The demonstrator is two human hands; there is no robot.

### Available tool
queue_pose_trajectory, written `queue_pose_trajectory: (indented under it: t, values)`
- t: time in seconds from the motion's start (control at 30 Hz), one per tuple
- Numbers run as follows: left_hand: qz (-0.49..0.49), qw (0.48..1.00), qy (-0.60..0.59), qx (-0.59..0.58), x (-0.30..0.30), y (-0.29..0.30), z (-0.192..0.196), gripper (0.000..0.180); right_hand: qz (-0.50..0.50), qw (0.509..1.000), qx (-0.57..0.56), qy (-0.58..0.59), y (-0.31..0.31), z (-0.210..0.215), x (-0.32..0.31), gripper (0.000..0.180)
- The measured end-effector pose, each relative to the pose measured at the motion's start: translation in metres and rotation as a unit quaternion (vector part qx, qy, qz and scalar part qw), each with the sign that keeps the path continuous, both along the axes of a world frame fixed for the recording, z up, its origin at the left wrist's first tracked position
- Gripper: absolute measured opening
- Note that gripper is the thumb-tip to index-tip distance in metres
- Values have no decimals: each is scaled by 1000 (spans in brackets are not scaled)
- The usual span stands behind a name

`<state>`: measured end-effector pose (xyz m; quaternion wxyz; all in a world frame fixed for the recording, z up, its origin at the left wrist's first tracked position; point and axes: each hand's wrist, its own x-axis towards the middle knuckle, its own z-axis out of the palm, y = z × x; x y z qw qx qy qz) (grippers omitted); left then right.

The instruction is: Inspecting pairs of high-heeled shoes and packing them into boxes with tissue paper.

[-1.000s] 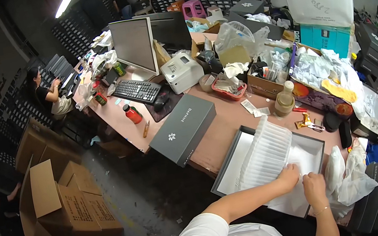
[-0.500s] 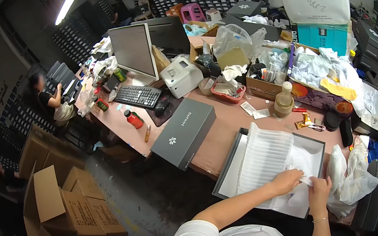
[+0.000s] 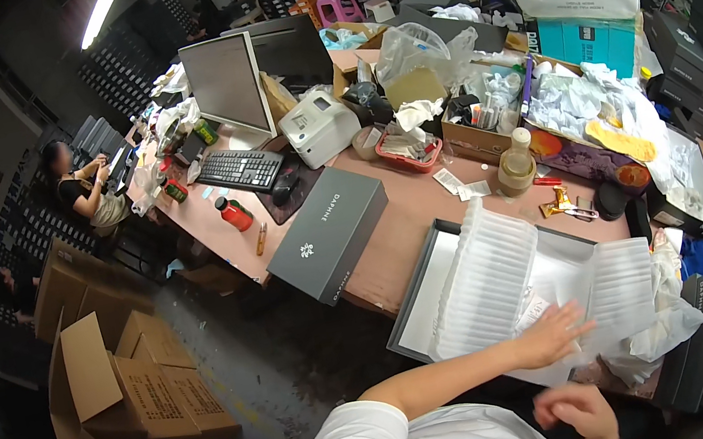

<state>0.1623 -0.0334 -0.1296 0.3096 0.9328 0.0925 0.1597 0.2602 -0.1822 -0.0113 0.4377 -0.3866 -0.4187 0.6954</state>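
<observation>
Currently, the ribbed liner (image 3: pixel 487 275) is laid out in the box (image 3: pixel 428 296), extending past its right rim; the box stands uncovered. Left hand (image 3: pixel 553 335): fingers apart over the liner. Right hand (image 3: pixel 579 411): loosely curled nearby, grip indeterminate.

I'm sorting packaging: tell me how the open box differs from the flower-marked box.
The open box shows a white inside; the flower-marked box, a dark grey top. The open box holds white ribbed padding; the flower-marked box shows no contents. Both have dark grey edges and rest on the pinkish table.
</observation>
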Motion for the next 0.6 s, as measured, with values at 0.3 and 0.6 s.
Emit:
queue_pose_trajectory:
  t: [0.3, 0.6]
  values:
    - [224, 969, -106, -17, -65, 13, 21, 54, -261, 720, 146, -626, 72, -54, 10, 63]
    - [323, 900, -86, -281, -60, 38, -11, 35, -281, 830, -16, -482, 39, -121, 47, 39]
